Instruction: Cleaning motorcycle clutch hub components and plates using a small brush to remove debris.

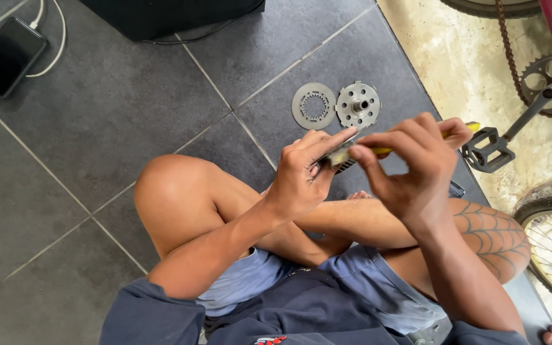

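A small round toothed metal part (338,160) is sitting clamped in the left hand (301,176), above the crossed legs. The right hand (410,169) is gripping a yellow-handled tool (416,144) against it. A flat grey metal ring (314,106) and a drilled metal hub (358,105) are lying side by side on the dark floor tiles (129,108) beyond.

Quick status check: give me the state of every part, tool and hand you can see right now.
Left hand: closed on a small grey metal part, held above the lap.
Right hand: closed on a yellow-handled tool, its tip at the part.
Flat grey metal ring plate: lying flat on the dark tiled floor, untouched.
Round grey metal hub with holes: on the floor beside the ring, untouched.
Black phone: on the floor, cable plugged in, screen dark.
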